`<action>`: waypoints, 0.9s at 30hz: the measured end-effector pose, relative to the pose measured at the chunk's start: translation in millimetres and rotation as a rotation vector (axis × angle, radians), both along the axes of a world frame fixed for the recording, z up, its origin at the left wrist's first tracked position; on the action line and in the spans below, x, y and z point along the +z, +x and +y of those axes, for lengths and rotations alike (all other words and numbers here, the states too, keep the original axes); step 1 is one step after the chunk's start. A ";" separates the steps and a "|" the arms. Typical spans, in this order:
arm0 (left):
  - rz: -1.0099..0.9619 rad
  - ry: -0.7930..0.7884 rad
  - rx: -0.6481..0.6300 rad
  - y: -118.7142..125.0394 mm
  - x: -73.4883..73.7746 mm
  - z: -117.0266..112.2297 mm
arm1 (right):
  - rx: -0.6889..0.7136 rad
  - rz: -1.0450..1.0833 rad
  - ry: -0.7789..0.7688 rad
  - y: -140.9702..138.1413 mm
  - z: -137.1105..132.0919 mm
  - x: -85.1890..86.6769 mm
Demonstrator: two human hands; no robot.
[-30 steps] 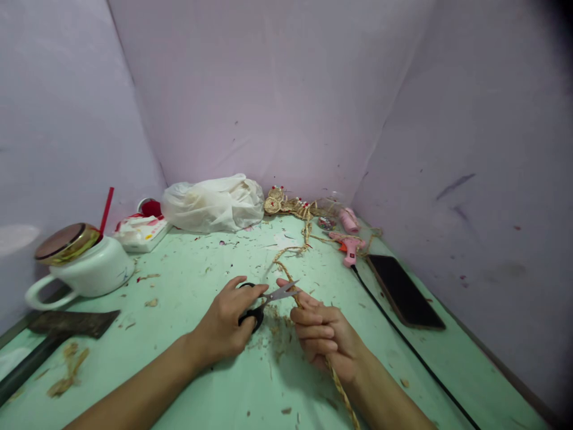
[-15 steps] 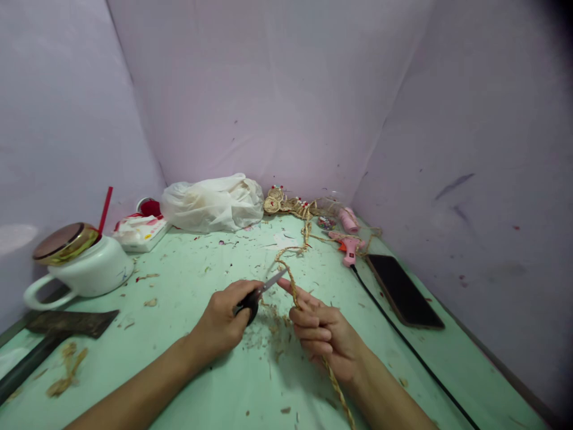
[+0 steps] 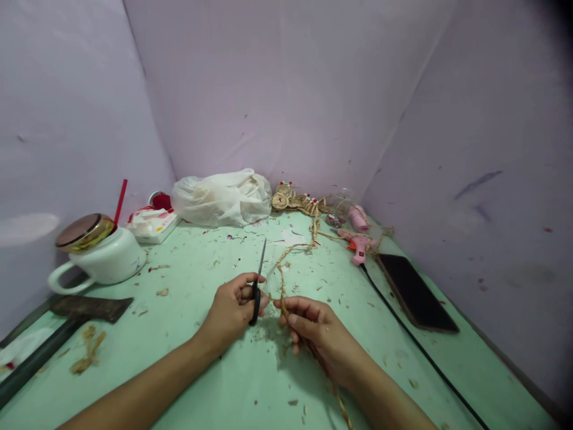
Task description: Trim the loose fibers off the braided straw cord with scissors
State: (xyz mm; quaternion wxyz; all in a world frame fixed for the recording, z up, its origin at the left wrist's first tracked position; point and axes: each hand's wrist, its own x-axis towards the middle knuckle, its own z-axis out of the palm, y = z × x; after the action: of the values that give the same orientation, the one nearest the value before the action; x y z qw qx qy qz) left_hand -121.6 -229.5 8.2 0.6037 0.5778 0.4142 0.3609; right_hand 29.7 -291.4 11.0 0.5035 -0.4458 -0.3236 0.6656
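Note:
My left hand is closed around black-handled scissors, whose blades point up and away from me. Beside it on the right, my right hand pinches a braided straw cord between thumb and fingers. The cord winds back across the table toward the woven straw pieces by the wall, and its other end hangs down past my right wrist. A thin loose strand shows between the two hands, and I cannot tell which hand touches it. The scissors are apart from the cord.
Right: a pink glue gun with a black cable, a phone, a pink spool. Left: a hammer-like tool, a white mug, a tissue pack. Behind: a white plastic bag. Straw scraps litter the green table.
The scissors have swung from pointing right at the cord to pointing upward, away from it. My right hand has turned, with thumb and fingers now pinching the cord. The view has shifted slightly.

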 end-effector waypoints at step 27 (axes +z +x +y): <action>-0.297 -0.194 0.136 46.9 17.5 30.6 | -0.093 0.174 -0.124 3.3 4.7 -2.5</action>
State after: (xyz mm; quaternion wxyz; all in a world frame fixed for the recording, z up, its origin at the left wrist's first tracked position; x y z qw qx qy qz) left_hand -74.7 -198.9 25.7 0.6850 0.4282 0.3916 0.4405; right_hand 33.0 -286.7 8.4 0.5313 -0.4313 -0.2159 0.6965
